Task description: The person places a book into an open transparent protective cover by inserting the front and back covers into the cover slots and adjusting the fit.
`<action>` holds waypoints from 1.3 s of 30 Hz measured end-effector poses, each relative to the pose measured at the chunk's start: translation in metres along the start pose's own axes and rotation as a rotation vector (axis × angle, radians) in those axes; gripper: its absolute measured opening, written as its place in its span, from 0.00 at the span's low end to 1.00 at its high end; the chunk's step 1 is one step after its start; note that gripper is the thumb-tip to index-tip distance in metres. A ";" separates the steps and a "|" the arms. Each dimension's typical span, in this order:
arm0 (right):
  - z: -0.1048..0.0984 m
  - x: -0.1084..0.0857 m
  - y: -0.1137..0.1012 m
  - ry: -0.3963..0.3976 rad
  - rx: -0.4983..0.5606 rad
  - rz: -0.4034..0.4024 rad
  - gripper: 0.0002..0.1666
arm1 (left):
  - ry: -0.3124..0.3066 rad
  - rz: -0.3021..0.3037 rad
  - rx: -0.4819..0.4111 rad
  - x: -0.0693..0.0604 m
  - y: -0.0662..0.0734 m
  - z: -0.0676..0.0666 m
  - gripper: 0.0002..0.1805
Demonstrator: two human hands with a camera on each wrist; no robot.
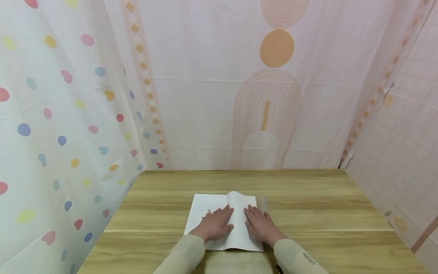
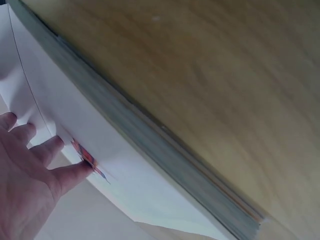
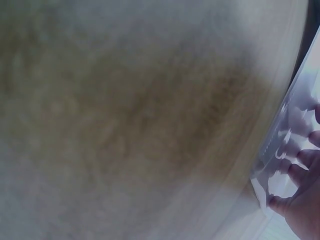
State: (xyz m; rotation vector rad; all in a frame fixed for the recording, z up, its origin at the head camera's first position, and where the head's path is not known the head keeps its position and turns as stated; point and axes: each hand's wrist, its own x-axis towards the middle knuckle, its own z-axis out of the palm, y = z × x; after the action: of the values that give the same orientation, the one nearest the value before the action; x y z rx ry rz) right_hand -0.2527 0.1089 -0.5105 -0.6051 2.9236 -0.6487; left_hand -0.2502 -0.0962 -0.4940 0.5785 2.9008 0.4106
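Note:
An open book [image 1: 236,222] with white pages lies on the table, its middle bulging upward between the two hands. My left hand [image 1: 215,225] rests on the left page with fingers spread. Beside its fingers is a small red-and-blue printed picture [image 2: 85,152], and the thick stack of page edges [image 2: 125,122] shows in the left wrist view. On the right page, my right hand [image 1: 262,225] presses down with extended fingers. A shiny, clear plastic-like sheet [image 3: 274,150] runs along the book's edge by those fingers; part of it is hidden.
The book is near the front edge of a wood-grain table [image 1: 325,213]. Behind the table hangs a pale patterned curtain [image 1: 198,114]. A dotted curtain [image 1: 78,152] borders the left, and a checked one [image 1: 393,152] the right.

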 end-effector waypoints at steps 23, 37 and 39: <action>0.000 -0.001 0.000 0.014 0.023 0.004 0.29 | 0.008 -0.025 0.051 0.000 -0.001 0.005 0.32; 0.002 0.000 -0.002 0.026 0.006 -0.006 0.30 | -0.013 -0.031 -0.031 0.002 -0.001 0.001 0.30; 0.002 0.000 -0.003 0.026 -0.007 -0.004 0.30 | -0.016 -0.034 -0.022 0.001 0.001 0.000 0.31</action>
State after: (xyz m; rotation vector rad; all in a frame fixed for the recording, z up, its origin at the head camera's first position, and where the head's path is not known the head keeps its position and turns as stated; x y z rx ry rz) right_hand -0.2510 0.1057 -0.5109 -0.6086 2.9506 -0.6518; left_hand -0.2510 -0.0949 -0.4937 0.5254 2.8829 0.4303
